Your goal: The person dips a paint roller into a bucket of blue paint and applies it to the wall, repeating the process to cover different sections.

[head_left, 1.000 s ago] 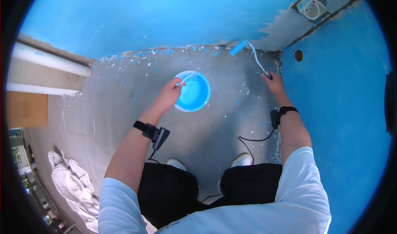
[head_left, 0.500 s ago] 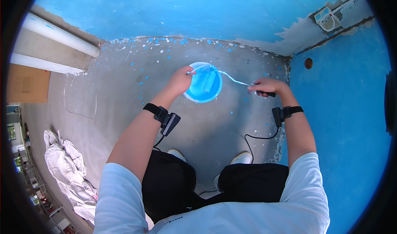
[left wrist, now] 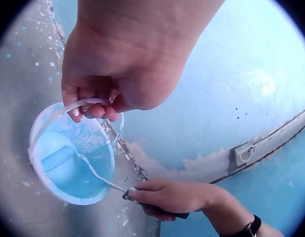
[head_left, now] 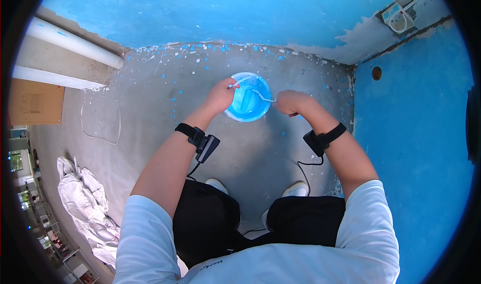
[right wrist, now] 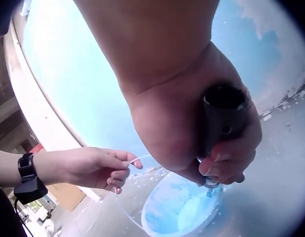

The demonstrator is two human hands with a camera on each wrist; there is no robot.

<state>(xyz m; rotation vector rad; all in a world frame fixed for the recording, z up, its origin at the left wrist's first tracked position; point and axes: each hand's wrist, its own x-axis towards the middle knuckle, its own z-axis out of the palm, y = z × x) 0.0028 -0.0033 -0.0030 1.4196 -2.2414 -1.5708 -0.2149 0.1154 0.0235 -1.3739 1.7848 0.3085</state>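
My left hand (head_left: 220, 94) grips the thin white handle (left wrist: 50, 120) of a paint bucket (left wrist: 36, 163), fingers curled around it. Light blue paint (left wrist: 83, 180) lies inside the bucket, and its inner wall is smeared with it. In my right hand (head_left: 295, 103) is a paint roller, held by its black grip (right wrist: 224, 118). The roller's paint-coated metal rod (left wrist: 95, 173) runs over the bucket rim, and its blue sleeve (left wrist: 57, 158) lies down in the paint.
Blue-painted walls (head_left: 200, 18) rise ahead and to the right, with a socket box (head_left: 398, 19) near the corner. The grey floor (head_left: 150, 128) is paint-spattered. A white pipe (head_left: 75, 42), a cardboard box (head_left: 37, 103) and a crumpled pale cloth (head_left: 85, 199) are on the left.
My right hand has brought the roller from beside the far wall back and left, down into the bucket, then closer to it. The left hand keeps its hold on the bucket handle.
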